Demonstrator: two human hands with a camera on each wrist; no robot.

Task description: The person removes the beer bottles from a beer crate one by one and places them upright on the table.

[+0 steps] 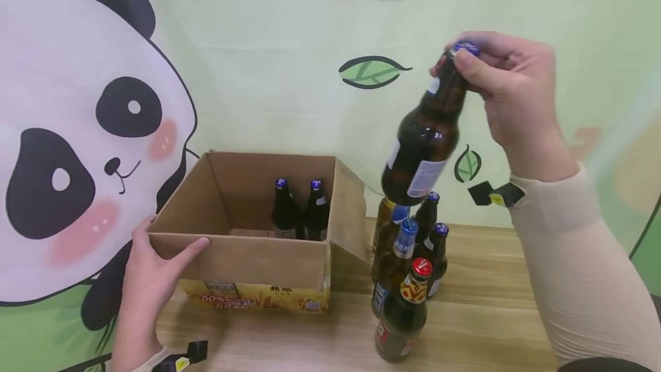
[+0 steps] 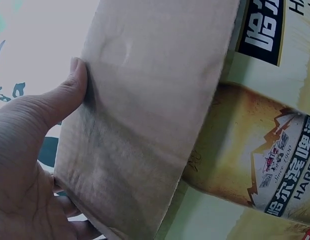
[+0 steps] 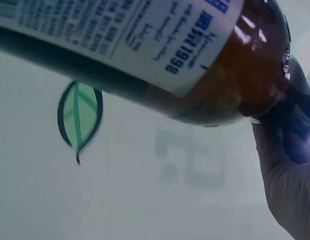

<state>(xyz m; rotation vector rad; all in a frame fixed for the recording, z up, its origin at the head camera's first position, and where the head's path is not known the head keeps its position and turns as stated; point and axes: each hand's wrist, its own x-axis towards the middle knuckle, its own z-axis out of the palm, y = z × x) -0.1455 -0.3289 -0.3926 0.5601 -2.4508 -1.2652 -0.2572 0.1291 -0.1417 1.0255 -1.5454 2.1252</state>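
Note:
High over the table, my right hand pinches a brown beer bottle by its neck just under the blue cap. The bottle hangs tilted, its base toward the lower left, and its white printed label fills the top of the right wrist view. My left hand grips the near left corner of an open cardboard box, thumb on the front rim. In the left wrist view its fingers go behind the cardboard flap. Two blue-capped bottles stand inside the box at its right.
Right of the box, several bottles stand close together on the wooden table. A red-capped bottle is nearest me. The box's right flap sticks out toward them. A cloth backdrop with a panda hangs behind.

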